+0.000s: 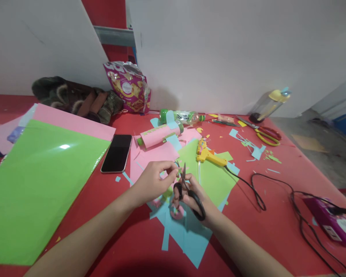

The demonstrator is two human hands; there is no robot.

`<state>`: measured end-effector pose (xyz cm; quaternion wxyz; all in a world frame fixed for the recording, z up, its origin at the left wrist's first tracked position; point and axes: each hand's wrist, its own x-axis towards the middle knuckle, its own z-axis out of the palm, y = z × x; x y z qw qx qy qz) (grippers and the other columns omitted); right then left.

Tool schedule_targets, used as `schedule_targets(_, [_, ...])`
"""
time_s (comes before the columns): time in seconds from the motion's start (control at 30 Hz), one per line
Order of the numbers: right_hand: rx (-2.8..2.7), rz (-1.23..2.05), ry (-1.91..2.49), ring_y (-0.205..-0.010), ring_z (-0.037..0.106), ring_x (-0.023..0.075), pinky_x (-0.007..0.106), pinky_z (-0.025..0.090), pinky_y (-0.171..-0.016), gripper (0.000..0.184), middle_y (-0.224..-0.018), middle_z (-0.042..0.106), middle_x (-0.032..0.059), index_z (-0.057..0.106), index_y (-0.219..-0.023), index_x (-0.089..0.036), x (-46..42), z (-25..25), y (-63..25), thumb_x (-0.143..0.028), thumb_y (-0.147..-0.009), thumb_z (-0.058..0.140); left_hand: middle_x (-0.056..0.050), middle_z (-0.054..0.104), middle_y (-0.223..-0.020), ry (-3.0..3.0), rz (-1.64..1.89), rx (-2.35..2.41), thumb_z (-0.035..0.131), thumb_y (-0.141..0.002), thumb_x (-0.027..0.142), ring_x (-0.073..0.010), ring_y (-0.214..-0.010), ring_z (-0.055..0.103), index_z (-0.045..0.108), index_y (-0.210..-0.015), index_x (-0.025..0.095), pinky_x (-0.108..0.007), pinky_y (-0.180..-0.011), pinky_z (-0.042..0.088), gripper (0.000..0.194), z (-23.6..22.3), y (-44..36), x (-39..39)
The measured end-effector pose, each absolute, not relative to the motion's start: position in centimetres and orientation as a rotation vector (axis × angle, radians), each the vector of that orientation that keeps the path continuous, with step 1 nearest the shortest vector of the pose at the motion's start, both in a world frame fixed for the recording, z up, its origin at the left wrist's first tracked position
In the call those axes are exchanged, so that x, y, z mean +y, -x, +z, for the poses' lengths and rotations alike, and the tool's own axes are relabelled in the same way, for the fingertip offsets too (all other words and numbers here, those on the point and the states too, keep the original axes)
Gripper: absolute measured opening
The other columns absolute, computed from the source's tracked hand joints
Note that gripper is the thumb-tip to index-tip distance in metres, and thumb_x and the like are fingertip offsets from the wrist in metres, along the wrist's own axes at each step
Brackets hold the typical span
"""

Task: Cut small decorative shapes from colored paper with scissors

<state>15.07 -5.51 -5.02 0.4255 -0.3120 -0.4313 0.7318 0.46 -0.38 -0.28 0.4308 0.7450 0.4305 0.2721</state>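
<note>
My right hand (197,198) grips black-handled scissors (196,204), their blades pointing up and slightly apart. Just left of the blades, my left hand (157,179) pinches a small piece of paper (179,170), which is mostly hidden by the fingers. Below both hands lie blue paper sheets (190,244) and a small round pink paper piece (177,212). Beyond the right hand, a yellow glue gun (211,157) rests on green paper (219,188). A roll wrapped in pink paper (158,135) lies past the left hand.
To the left are a phone (117,154) and a big green sheet (45,184). A snack bag (129,88), green bottle (181,116) and clear bottle (269,105) line the wall. Larger scissors (265,134), paper scraps (255,148), a black cord (256,192) and purple box (331,221) occupy the right.
</note>
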Motion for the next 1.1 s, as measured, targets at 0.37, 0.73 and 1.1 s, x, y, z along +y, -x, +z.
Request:
schedule_targets(0.37, [-1.08,1.82,0.805,-0.055,0.051,0.0091,0.025,0.04,-0.053,0.038,-0.07,0.045,-0.004,0.035,-0.087,-0.023,-5.52,-5.1,-15.04,-0.044,-0.068,0.06,0.002,0.053,-0.06,-1.877,0.694,1.075,0.039,-0.077,0.02,-0.0086,-0.059,0.049,0.052,-0.064,0.013,-0.016,-0.057,0.038,0.019,-0.34,-0.32,-0.42])
schedule_targets(0.73, [-1.047,1.847,0.826,-0.046,0.049,0.0064,0.023,0.041,-0.045,0.04,-0.066,0.043,-0.0067,0.033,-0.084,-0.023,-5.55,-4.93,-14.92,-0.044,-0.066,0.061,0.001,0.054,-0.06,-1.941,0.67,1.094,0.038,-0.077,0.02,-0.0092,-0.058,0.049,0.051,-0.063,0.014,-0.017,-0.056,0.038,0.021,-0.15,-0.27,-0.31])
schedule_targets(1.1, [-1.048,1.869,0.834,-0.042,0.046,0.0048,0.022,0.038,-0.046,0.039,-0.062,0.044,-0.0086,0.033,-0.082,-0.022,-5.59,-4.59,-14.79,-0.041,-0.066,0.063,0.003,0.048,-0.053,-2.014,0.567,1.075,0.039,-0.076,0.019,-0.0079,-0.052,0.043,0.05,-0.059,0.014,-0.017,-0.052,0.034,0.021,0.26,0.43,0.11])
